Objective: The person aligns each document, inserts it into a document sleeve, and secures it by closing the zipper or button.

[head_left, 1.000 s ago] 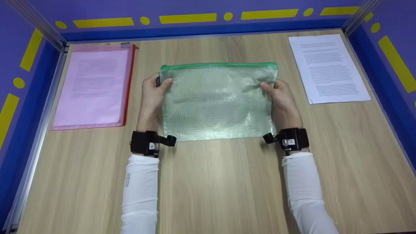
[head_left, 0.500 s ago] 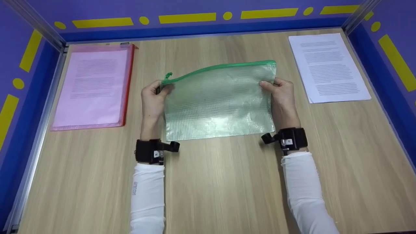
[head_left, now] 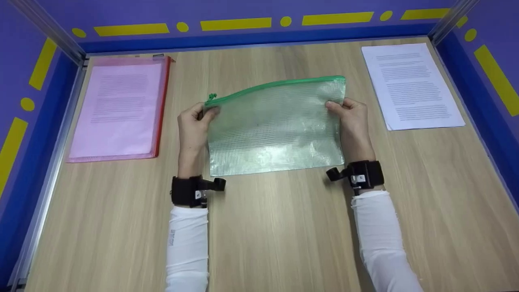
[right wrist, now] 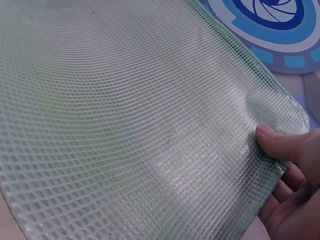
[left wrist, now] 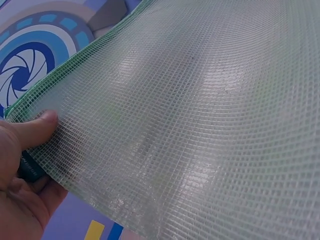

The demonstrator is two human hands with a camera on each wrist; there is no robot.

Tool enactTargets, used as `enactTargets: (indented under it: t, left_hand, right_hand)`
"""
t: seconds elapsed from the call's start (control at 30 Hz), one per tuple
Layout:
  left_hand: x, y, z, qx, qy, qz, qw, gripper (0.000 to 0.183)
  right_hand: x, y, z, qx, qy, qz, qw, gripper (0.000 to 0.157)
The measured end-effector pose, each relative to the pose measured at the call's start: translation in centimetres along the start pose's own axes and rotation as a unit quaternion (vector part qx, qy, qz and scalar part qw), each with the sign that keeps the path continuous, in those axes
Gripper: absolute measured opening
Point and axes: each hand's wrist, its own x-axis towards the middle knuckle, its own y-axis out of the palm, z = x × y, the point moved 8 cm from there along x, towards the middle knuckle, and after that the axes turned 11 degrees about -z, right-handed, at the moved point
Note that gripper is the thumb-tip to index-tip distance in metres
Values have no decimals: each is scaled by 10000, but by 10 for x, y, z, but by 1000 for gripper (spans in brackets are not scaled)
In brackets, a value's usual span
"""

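Observation:
A translucent green mesh zipper pouch (head_left: 271,125) is held up between both hands, its green zipper edge (head_left: 279,83) along the top and slanting down to the left. My left hand (head_left: 192,127) pinches the upper left corner, thumb on the front and fingers behind; a dark tag (left wrist: 31,167) shows there in the left wrist view. On the other side my right hand (head_left: 353,121) pinches the right edge below the top corner, with its thumb (right wrist: 275,142) pressing the mesh. The fingers behind the pouch are partly hidden.
A pink plastic folder (head_left: 117,107) with printed sheets and a red spine lies at the left. A stack of printed paper (head_left: 413,87) lies at the back right. Purple and blue walls (head_left: 235,24) with yellow marks border the wooden table (head_left: 267,231).
My left hand has shifted up to the zipper corner, and that corner has dropped toward me, so the zipper slants. My right hand keeps its grip nearly in place.

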Motion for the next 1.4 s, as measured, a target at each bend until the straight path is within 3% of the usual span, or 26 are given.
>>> enactTargets:
  t: [0.4,0.63,0.8,1.07,1.4]
  left_hand:
    - [-9,15,-20,212,933,-420,9945,15]
    - [-16,16,-36,453,1768,-685,9808,16]
    - [-23,17,-47,744,2239,-711,9692,20]
    - [-31,22,-60,1027,2719,-634,9547,26]
    - [-43,32,-73,1449,3399,-536,9277,25]
  right_hand:
    - [1,-9,8,-441,-125,-481,9978,40]
    - [-4,-10,20,-310,-459,-612,9966,52]
    - [-14,-6,33,-698,-1150,-645,9888,46]
    - [-35,24,41,-1192,-1964,-54,9732,34]
    - [-68,57,47,-1434,-2913,817,9423,31]
